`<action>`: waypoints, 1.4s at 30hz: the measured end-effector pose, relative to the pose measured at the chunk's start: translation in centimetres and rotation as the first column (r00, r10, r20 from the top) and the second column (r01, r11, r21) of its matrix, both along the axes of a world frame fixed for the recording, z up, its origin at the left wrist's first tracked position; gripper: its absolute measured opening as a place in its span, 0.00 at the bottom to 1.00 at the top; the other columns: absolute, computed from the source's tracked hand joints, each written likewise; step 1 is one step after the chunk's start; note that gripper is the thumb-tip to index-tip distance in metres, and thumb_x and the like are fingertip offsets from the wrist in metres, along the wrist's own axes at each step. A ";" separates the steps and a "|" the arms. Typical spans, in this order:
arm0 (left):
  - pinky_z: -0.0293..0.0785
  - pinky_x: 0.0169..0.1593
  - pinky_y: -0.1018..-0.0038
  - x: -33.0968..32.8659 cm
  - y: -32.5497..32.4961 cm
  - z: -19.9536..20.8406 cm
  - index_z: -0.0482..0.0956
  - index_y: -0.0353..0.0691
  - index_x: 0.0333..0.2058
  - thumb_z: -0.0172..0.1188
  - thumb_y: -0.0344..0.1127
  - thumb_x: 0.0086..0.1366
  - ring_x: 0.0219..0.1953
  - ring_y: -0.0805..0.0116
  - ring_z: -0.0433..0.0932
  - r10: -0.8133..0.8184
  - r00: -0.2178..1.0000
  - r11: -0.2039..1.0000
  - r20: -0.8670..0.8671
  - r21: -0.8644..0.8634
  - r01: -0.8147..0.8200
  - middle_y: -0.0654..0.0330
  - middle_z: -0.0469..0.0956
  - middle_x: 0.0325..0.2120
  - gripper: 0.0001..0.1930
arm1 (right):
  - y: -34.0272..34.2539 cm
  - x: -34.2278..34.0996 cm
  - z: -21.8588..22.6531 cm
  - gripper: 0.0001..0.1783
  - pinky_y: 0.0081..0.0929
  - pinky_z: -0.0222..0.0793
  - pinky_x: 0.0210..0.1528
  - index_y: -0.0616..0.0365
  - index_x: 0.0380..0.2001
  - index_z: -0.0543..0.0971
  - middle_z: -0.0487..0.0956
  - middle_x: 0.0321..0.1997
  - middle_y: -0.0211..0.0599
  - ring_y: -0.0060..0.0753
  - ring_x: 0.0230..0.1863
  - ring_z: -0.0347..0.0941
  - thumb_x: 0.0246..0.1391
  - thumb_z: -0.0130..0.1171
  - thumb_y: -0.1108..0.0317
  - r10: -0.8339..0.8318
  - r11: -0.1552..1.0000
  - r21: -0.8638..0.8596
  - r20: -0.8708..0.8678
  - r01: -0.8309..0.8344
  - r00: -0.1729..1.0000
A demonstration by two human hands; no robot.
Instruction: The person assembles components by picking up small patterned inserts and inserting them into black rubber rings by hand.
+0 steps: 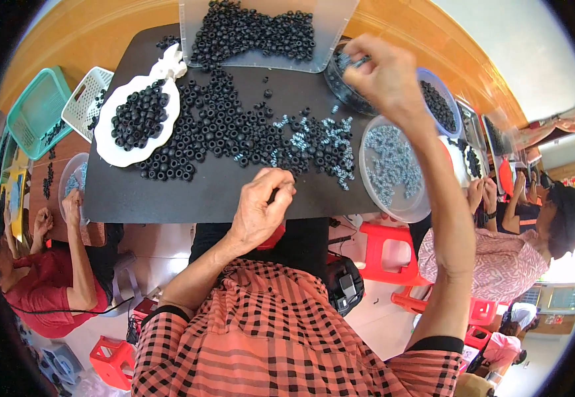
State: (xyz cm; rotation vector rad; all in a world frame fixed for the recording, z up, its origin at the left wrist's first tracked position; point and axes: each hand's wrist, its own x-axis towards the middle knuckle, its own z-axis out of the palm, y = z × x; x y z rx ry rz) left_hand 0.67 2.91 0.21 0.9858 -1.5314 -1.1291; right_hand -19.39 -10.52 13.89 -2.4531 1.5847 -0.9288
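My left hand is closed at the near table edge, its thumb against the curled fingers; a dark spot shows between them, too small to name. My right hand reaches over a dark round bowl at the far right, fingers curled and pinched. Small striped blue-grey pieces show by its fingertips; whether they are gripped or lie in the bowl, I cannot tell. Black ring-like parts with holes spread across the dark table. Small blue-grey coil-like pieces lie among them, right of the middle.
A white scalloped plate holds black parts, left. A translucent bin of them stands at the back. Right are a clear tub of blue-grey pieces and a blue-rimmed bowl. Other people work on both sides. A red stool stands below.
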 end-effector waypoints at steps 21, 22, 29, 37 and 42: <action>0.71 0.35 0.74 -0.1 0.0 -0.1 0.73 0.31 0.33 0.51 0.27 0.61 0.29 0.69 0.75 0.024 0.999 1.000 0.038 -0.016 -0.023 0.56 0.76 0.27 0.05 | 13.9 2.9 -13.3 0.07 0.13 0.58 0.21 0.60 0.35 0.79 0.72 0.18 0.23 0.08 0.19 0.62 0.50 0.59 0.78 -0.257 0.920 0.392 0.632 -0.015 0.731; 0.71 0.35 0.74 -0.1 0.0 -0.1 0.73 0.31 0.33 0.51 0.27 0.61 0.29 0.69 0.75 0.023 0.999 0.999 0.043 -0.024 -0.022 0.56 0.76 0.27 0.05 | 14.0 2.9 -13.7 0.07 0.13 0.58 0.21 0.60 0.35 0.79 0.73 0.19 0.23 0.08 0.19 0.62 0.50 0.59 0.78 -0.259 0.930 0.368 0.643 0.007 0.721; 0.70 0.35 0.78 0.0 0.1 -0.3 0.74 0.32 0.35 0.51 0.27 0.63 0.30 0.76 0.75 0.028 0.996 1.000 0.090 -0.004 -0.027 0.60 0.77 0.27 0.05 | 14.0 2.9 -12.6 0.06 0.13 0.61 0.24 0.63 0.35 0.79 0.76 0.25 0.24 0.10 0.23 0.65 0.52 0.57 0.78 -0.216 0.937 0.349 0.619 -0.018 0.755; 0.70 0.35 0.75 0.2 -0.1 0.3 0.73 0.32 0.32 0.51 0.25 0.61 0.30 0.70 0.75 0.018 0.995 0.998 0.101 -0.066 -0.011 0.58 0.76 0.28 0.04 | 2.3 -3.4 -5.6 0.10 0.23 0.70 0.30 0.60 0.34 0.81 0.81 0.28 0.38 0.24 0.23 0.75 0.46 0.57 0.74 -0.131 0.991 0.070 0.252 0.117 0.959; 0.71 0.35 0.74 0.4 -0.1 0.6 0.74 0.31 0.32 0.53 0.23 0.59 0.31 0.67 0.75 -0.006 0.996 0.998 0.084 -0.056 0.011 0.56 0.76 0.29 0.03 | -7.0 -6.2 -6.6 0.13 0.22 0.70 0.33 0.62 0.36 0.81 0.79 0.24 0.35 0.22 0.24 0.71 0.46 0.58 0.70 -0.105 0.993 0.056 0.043 0.102 0.994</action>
